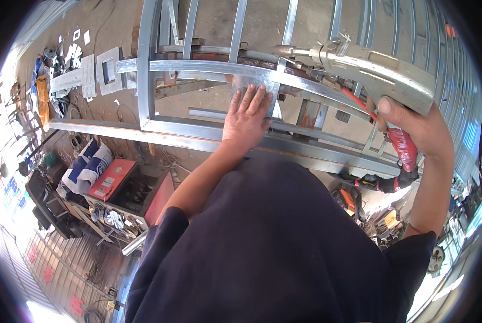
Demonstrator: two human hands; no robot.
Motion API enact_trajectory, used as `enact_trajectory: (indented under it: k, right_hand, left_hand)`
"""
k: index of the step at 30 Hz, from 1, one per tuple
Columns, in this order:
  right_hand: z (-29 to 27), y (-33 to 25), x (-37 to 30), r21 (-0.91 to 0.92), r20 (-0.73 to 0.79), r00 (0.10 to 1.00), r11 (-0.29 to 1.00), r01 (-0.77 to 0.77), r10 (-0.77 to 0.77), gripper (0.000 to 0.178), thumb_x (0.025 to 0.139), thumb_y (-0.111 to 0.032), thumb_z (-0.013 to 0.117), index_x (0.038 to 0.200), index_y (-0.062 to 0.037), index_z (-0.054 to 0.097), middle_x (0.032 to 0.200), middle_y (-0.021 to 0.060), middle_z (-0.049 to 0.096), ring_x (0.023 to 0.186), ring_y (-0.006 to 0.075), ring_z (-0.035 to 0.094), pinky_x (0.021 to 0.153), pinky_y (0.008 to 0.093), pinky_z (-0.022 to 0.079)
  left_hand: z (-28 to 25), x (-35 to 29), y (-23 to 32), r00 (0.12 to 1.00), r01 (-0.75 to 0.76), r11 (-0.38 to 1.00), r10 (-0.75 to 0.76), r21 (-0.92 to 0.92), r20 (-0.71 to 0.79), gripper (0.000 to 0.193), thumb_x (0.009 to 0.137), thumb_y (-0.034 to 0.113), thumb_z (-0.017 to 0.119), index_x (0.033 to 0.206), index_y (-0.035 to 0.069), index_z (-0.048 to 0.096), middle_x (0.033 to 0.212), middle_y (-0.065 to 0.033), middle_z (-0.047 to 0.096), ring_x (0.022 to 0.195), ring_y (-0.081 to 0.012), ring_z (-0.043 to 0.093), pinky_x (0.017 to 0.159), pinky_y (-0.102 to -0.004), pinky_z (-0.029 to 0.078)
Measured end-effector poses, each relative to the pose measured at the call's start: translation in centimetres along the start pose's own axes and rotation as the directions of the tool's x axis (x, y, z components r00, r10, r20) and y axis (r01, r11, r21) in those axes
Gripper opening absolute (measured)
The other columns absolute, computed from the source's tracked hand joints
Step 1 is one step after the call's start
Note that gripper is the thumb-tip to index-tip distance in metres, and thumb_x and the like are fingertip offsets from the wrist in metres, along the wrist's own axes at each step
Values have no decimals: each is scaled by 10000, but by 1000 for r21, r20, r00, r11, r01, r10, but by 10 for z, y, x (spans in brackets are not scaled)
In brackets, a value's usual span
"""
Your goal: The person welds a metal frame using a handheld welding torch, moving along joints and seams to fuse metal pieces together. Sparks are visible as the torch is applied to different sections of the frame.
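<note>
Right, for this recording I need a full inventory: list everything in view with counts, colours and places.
metal tubes: many, silver, across top and middle
flat plate: one, silver, under the left hand
handheld tool: one, silver with red grip, upper right
plate with square opening: one, grey, upper left
scraps: many, mostly white, upper left
red-topped unit: one, red and dark, lower left
bundle: one or two, white and blue, beside it
rim clutter: uncountable, mixed, both sides
dark garment: one, navy, lower middle
left hand: one, bare, centre
right hand: one, bare, holding the tool
</note>
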State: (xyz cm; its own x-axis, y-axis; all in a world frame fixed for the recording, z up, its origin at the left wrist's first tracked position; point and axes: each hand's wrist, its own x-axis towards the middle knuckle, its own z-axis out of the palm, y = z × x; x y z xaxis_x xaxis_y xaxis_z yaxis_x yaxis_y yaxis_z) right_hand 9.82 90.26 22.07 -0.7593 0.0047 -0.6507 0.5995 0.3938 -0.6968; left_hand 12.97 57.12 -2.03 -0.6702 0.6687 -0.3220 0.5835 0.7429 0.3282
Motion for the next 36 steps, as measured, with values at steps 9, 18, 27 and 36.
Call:
enact_trajectory:
  k: [9, 18, 27, 36]
  right_hand:
    - [5, 5, 21, 58, 53, 999, 998, -14, 11, 622, 880, -502, 843, 1186, 19, 693, 884, 88, 703, 728, 169, 680, 675, 355, 580]
    - [5, 8, 36, 11, 104, 994, 1000, 16, -17, 664, 867, -549, 836, 1162, 26, 682, 858, 91, 686, 716, 175, 680, 671, 361, 580]
    - [6, 16, 25, 34, 74, 997, 999, 28, -30, 618, 895, -546, 809, 1114, 19, 684, 836, 84, 675, 713, 179, 672, 669, 349, 569]
    - [14, 5, 45, 14, 149, 989, 1000, -15, 13, 606, 897, -517, 812, 1141, 20, 676, 872, 85, 680, 726, 175, 672, 684, 361, 570]
  left_hand:
    - [2, 0, 4, 986, 159, 987, -160, -38, -53, 881, 915, 550, 708, 1627, 151, 377, 1723, -125, 246, 1609, -291, 199, 1304, -533, 166]
    - [-8, 1, 9, 983, 183, 983, -184, -31, -19, 918, 884, 534, 745, 1625, 153, 361, 1711, -124, 274, 1600, -292, 225, 1300, -522, 181]
    - [9, 5, -3, 799, 536, 716, -602, -448, -5, 1189, 775, 494, 859, 1581, -115, 232, 1455, -318, 492, 1340, -455, 510, 1166, -498, 381]
    - [-4, 17, 7, 769, 632, 704, -623, -325, 146, 1338, 743, 576, 866, 1597, -133, 119, 1408, -283, 501, 1277, -430, 559, 1117, -472, 431]
